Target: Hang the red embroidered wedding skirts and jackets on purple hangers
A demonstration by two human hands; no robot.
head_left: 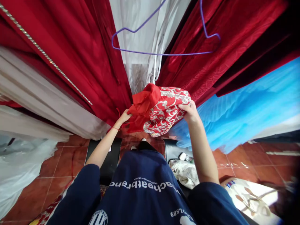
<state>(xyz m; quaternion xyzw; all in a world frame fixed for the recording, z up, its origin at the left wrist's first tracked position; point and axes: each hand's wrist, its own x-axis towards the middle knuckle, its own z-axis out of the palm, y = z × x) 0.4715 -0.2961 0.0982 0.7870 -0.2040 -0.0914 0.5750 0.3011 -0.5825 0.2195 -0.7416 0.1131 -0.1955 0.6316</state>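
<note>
Stretched between my two hands is a red garment (167,109) with silver sequin embroidery on its right part and plain red cloth on its left. My left hand (126,116) pinches the plain red cloth at the left edge. At the embroidered right edge, my right hand (191,111) is closed with the thumb on top and the fingers behind the cloth. The garment's underside is hidden. Above it hangs a bare purple wire hanger (161,54), apart from both hands.
Red gowns (105,56), a white dress (136,25) and a blue tulle dress (253,103) hang ahead and at the sides. Black seats (111,162) stand near my legs. On the right lie a floral cloth (185,172) and a white bag (255,193). The floor is red tile (63,162).
</note>
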